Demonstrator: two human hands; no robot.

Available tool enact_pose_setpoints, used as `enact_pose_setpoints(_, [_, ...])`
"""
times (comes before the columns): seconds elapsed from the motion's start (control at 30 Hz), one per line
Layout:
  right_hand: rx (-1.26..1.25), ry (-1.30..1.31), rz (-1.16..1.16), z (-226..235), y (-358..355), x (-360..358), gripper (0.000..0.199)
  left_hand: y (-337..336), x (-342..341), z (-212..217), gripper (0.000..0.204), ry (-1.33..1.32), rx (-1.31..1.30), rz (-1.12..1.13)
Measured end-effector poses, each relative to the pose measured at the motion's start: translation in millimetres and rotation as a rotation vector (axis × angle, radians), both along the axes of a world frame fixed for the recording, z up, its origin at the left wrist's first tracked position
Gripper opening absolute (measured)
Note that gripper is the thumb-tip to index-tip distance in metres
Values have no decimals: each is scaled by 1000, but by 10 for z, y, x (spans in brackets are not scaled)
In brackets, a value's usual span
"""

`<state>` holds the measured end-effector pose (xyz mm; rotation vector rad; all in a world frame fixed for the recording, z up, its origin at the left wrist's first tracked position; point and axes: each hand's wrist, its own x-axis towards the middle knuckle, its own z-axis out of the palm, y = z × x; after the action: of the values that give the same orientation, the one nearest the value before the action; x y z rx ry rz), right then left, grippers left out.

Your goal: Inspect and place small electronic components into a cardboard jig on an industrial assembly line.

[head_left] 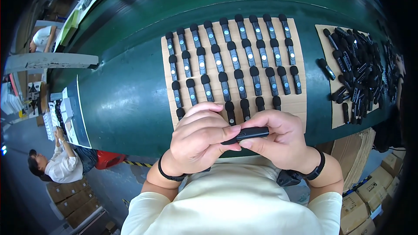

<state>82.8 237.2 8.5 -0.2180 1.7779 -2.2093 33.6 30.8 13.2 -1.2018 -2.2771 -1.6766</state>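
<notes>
Between my hands, close in front of my body, is a small black wireless microphone, its side with a port facing up. My left hand pinches its left end between thumb and fingers. The right end is gripped by the thumb and fingers of my right hand. Just beyond lies a cardboard sheet bearing rows of black microphones with foam tips, most with a pale round spot on the body. My hands cover part of its nearest row.
The cardboard lies on a green work table. On the right, a second cardboard sheet carries a jumbled heap of microphones. Cardboard boxes stand at the lower right. A co-worker sits at the left; a grey metal bar juts over the table.
</notes>
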Motion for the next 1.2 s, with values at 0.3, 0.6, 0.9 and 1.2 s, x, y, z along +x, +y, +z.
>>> enact_pose_setpoints(0.3, [-95,-137,91,33,101,15,28,-1,32,-10,28,-54,5,3])
enact_pose_setpoints(0.6, [-297,-258,229,21,196,-53,39,-35,-24,-62,28,-143,92,10])
enact_pose_setpoints(0.9, [-145,-206,73,-60,464,262,45,-19,-20,-4,42,-201,-123,3])
enact_pose_setpoints(1.2, [1088,421,-209,-345,669,643,50,-148,-14,-146,33,-88,-215,-2])
